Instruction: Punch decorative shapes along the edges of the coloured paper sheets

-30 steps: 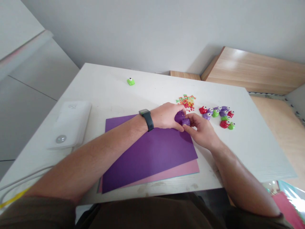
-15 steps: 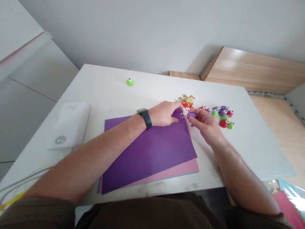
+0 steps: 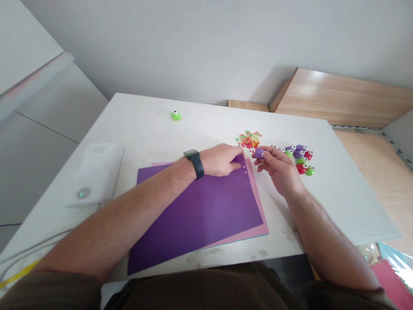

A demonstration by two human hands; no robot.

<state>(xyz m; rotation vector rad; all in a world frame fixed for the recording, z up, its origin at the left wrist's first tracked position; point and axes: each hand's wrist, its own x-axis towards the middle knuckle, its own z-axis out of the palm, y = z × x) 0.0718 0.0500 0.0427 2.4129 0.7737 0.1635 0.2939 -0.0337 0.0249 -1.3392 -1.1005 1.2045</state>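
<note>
My left hand (image 3: 219, 160), with a black watch on its wrist, grips the top right corner of a purple sheet of paper (image 3: 200, 215), thumb on top and fingertips curled at the edge. A few small star-shaped holes show along the sheet's right edge near that hand. Just right of the sheet, my right hand (image 3: 277, 168) holds a purple paper punch (image 3: 259, 153) between thumb and fingers, apart from the paper. Beneath the purple sheet lies pink paper (image 3: 260, 202), with a thin blue edge under it.
A pile of small coloured paper cutouts (image 3: 249, 140) lies beyond the hands. Several red, green and purple punches (image 3: 301, 159) are clustered at right. One green punch (image 3: 176, 116) stands alone at the back. A white device (image 3: 97, 174) with cables sits on the left of the white table (image 3: 138, 116).
The purple sheet has shifted left and toward me with my left hand, baring more pink paper at right. The punch in my right hand has come away from the sheet's edge and turned.
</note>
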